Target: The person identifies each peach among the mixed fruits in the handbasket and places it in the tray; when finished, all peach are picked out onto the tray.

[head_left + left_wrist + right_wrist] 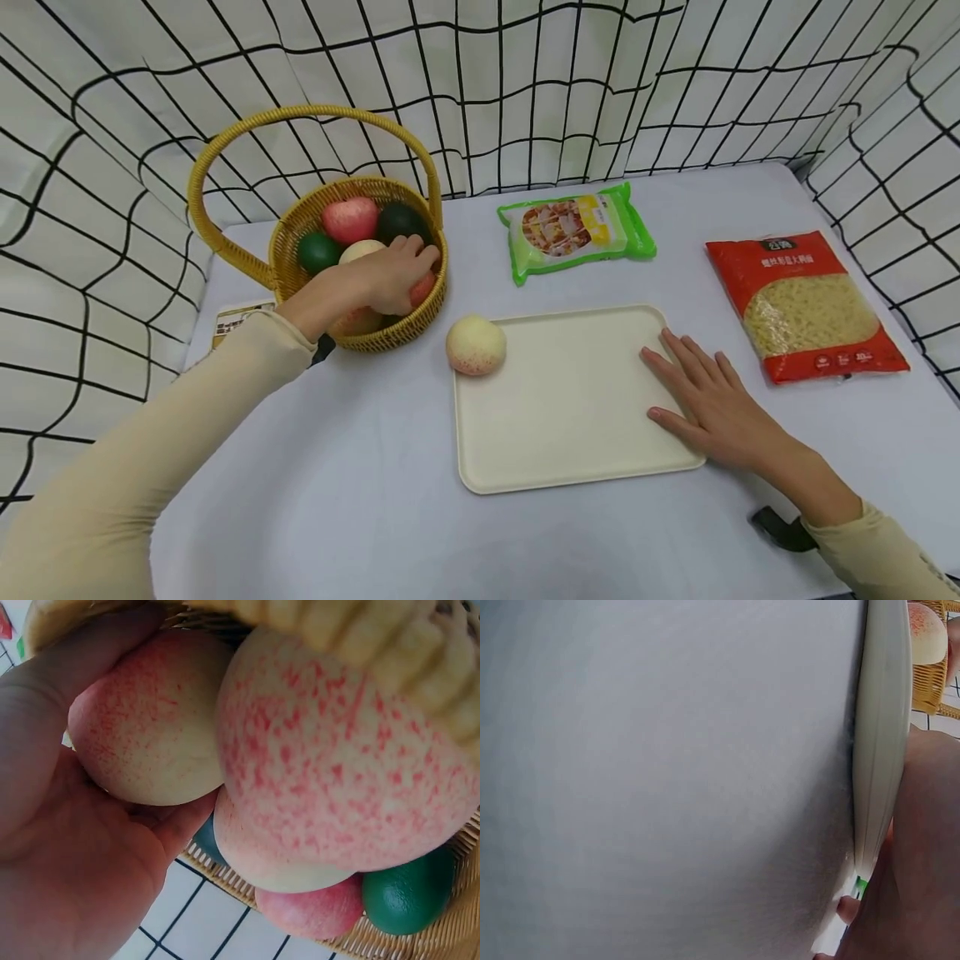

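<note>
"Where's peach [154,724], & grip?"

"In basket [422,318], right side. I've L hand [393,271] curled rnd it, thumb one side, fingers other; firmness, can't tell. Best lift straight up, gently, clear of nearby fruit [345,757] & rim"

"R hand [708,408]?"

"Fingers straight, spread on tray [577,400], right edge, gripping nothing; I'd press lightly so it doesn't slide"

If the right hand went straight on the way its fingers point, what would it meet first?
Probably the far rim of the cream tray, then the green bag beyond it. The right hand seems to lie low over the tray, though its exact height is unclear.
</note>
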A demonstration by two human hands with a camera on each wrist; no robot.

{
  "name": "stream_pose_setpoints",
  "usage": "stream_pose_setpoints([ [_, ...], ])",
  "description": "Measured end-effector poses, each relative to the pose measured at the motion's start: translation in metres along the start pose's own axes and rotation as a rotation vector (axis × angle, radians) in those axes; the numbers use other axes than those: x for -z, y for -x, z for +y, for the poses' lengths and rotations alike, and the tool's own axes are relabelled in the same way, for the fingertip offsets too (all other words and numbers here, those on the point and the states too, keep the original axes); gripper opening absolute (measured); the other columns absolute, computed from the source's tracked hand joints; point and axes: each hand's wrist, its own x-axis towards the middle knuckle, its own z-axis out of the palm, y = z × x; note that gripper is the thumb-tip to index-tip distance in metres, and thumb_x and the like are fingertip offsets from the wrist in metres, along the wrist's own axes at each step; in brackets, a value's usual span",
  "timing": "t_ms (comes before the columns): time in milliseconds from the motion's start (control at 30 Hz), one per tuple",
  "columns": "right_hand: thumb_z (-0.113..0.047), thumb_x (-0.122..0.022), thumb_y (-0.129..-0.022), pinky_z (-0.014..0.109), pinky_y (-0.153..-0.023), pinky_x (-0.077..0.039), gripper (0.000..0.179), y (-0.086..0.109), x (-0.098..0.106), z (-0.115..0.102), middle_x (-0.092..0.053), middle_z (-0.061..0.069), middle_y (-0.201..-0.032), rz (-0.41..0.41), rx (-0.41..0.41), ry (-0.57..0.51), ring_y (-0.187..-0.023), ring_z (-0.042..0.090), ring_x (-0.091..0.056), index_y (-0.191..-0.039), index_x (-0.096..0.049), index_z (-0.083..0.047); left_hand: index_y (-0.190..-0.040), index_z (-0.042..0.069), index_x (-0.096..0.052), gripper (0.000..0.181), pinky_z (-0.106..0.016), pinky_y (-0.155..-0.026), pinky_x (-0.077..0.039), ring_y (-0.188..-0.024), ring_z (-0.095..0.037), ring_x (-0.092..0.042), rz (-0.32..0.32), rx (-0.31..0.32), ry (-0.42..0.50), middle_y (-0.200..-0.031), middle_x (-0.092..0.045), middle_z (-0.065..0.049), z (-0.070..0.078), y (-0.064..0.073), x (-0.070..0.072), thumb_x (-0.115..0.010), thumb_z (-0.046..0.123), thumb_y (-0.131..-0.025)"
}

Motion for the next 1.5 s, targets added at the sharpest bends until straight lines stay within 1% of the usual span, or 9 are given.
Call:
stream_pose_setpoints([
  [167,-0.050,-0.066,-0.100,0.074,-0.130,-0.005,0.087,0.001,0.000,-0.001,-0.005,0.008,-0.182,0.009,0.007,0.002,-0.165,0.042,-0.011,-0.172,-0.019,-0.031,-0.148,-0.001,-0.042,0.064,-0.056,-0.114,-0.048,-0.133,-0.041,-0.037,0.068,-0.046,0.019,-0.141,-0.041,-0.025,-0.006,0.007,0.002,-0.075,0.015,-0.096],
  [400,-0.050,-0.066,-0.100,0.074,-0.130,-0.006,0.088,0.001,0.001,0.000,-0.005,0.008,-0.182,0.018,0.017,0.014,-0.165,0.041,-0.011,-0.172,-0.019,-0.031,-0.145,0.003,-0.044,0.059,-0.056,-0.107,-0.055,-0.125,-0.041,-0.048,0.106,-0.028,0.082,-0.138,-0.039,-0.023,-0.011,0.017,0.007,-0.075,0.016,-0.097],
  [533,-0.049,-0.067,-0.100,0.075,-0.129,-0.008,0.088,0.001,0.000,0.000,-0.006,0.007,-0.182,0.018,0.016,0.010,-0.165,0.041,-0.012,-0.171,-0.020,-0.031,-0.146,0.003,-0.044,0.060,-0.057,-0.109,-0.054,-0.126,-0.040,-0.051,0.136,-0.042,0.110,-0.140,-0.039,-0.023,-0.014,0.021,0.007,-0.075,0.017,-0.097],
  [700,-0.048,-0.068,-0.099,0.075,-0.128,-0.011,0.087,-0.001,0.002,-0.002,-0.007,0.008,-0.182,0.022,0.014,0.010,-0.165,0.041,-0.014,-0.171,-0.022,-0.032,-0.147,0.004,-0.046,0.060,-0.061,-0.117,-0.045,-0.134,-0.041,-0.048,0.200,-0.094,0.158,-0.146,-0.041,-0.024,-0.017,0.031,0.009,-0.077,0.020,-0.098],
  [767,-0.048,-0.068,-0.099,0.076,-0.127,-0.013,0.087,-0.001,0.002,-0.002,-0.008,0.008,-0.182,0.024,0.016,0.016,-0.164,0.042,-0.015,-0.171,-0.023,-0.032,-0.147,0.005,-0.048,0.059,-0.063,-0.118,-0.044,-0.138,-0.041,-0.046,0.224,-0.108,0.185,-0.148,-0.042,-0.023,-0.016,0.037,0.010,-0.077,0.022,-0.098],
  [933,-0.048,-0.068,-0.099,0.076,-0.126,-0.013,0.087,-0.001,0.003,-0.002,-0.008,0.009,-0.182,0.019,0.020,0.022,-0.164,0.042,-0.015,-0.171,-0.022,-0.031,-0.147,0.010,-0.051,0.055,-0.063,-0.119,-0.044,-0.143,-0.039,-0.044,0.275,-0.129,0.237,-0.151,-0.044,-0.020,-0.009,0.048,0.012,-0.075,0.023,-0.100],
  [1067,-0.048,-0.068,-0.099,0.077,-0.126,-0.013,0.088,-0.001,0.002,-0.002,-0.008,0.009,-0.182,0.021,0.017,0.018,-0.164,0.042,-0.015,-0.171,-0.022,-0.031,-0.145,0.016,-0.057,0.048,-0.063,-0.116,-0.048,-0.143,-0.037,-0.044,0.323,-0.159,0.254,-0.151,-0.046,-0.017,-0.001,0.054,0.010,-0.074,0.025,-0.100],
  [1267,-0.048,-0.070,-0.097,0.076,-0.126,-0.014,0.088,-0.001,0.000,-0.001,-0.008,0.007,-0.182,0.026,-0.001,0.018,-0.165,0.041,-0.014,-0.171,-0.023,-0.032,-0.138,0.015,-0.062,0.041,-0.060,-0.115,-0.048,-0.141,-0.035,-0.046,0.400,-0.243,0.274,-0.147,-0.049,-0.016,0.012,0.061,0.002,-0.074,0.022,-0.100],
  [1500,-0.048,-0.068,-0.099,0.077,-0.127,-0.012,0.088,0.000,0.001,-0.003,-0.008,0.009,-0.182,0.020,0.006,0.014,-0.164,0.042,-0.014,-0.171,-0.022,-0.030,-0.135,0.014,-0.064,0.041,-0.055,-0.115,-0.048,-0.138,-0.033,-0.048,0.490,-0.365,0.303,-0.144,-0.052,-0.016,0.032,0.068,-0.009,-0.078,0.017,-0.097],
])
